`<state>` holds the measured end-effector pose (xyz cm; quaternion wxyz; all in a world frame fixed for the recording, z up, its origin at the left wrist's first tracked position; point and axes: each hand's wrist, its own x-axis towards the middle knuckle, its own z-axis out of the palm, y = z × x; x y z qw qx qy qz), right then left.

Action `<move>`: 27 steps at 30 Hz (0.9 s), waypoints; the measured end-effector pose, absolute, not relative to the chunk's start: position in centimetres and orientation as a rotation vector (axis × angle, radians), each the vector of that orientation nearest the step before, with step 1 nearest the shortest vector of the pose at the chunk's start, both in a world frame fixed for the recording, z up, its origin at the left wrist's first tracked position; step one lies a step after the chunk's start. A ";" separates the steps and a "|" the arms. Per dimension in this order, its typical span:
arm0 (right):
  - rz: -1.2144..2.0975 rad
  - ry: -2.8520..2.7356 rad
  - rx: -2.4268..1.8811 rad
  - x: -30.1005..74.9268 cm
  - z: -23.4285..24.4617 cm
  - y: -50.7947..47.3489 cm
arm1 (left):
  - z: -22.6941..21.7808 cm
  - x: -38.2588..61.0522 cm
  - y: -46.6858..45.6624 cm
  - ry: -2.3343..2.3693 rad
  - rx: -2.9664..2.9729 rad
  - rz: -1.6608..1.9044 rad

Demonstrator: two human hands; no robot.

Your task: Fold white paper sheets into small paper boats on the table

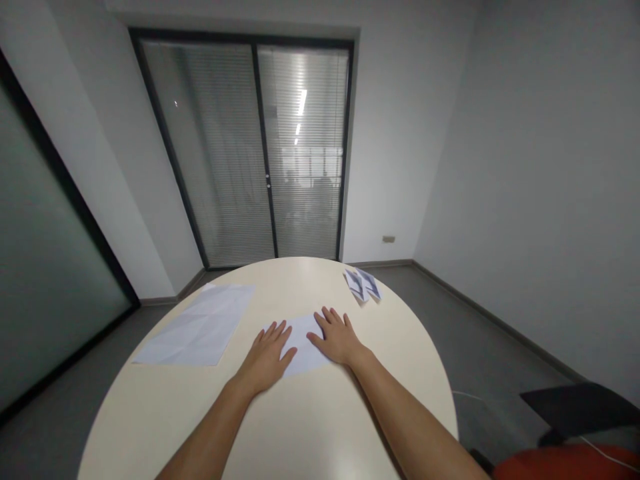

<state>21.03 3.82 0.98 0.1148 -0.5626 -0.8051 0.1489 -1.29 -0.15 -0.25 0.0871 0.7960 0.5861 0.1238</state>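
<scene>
A small sheet of white paper (pixel 304 350) lies flat on the round table (pixel 300 427), in front of me. On its left side rests my left hand (pixel 267 357), palm down with the fingers stretched out and the thumb apart. My right hand (pixel 337 337) lies the same way over the paper's right side, fingers spread. Neither hand grips anything. Between the two thumbs the middle of the sheet shows; its side edges are partly hidden under the hands.
Larger creased white sheets (pixel 200 327) lie at the table's left. Two folded paper pieces (pixel 363 285) sit near the far right edge. A chair with a red seat (pixel 565 463) stands at the lower right. Beyond the table is a glass door with blinds (pixel 225 160).
</scene>
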 end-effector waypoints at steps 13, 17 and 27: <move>0.289 -2.286 -1.642 21.9 1.3 4.1 | -0.2 -1.7 0.2 1.969 2.329 0.320; 0.377 -2.418 -1.280 21.8 2.0 3.5 | -0.6 -1.8 0.4 2.036 2.334 0.349; 0.346 -2.504 -1.250 22.0 1.7 3.6 | -0.1 -1.7 0.4 2.069 2.385 0.325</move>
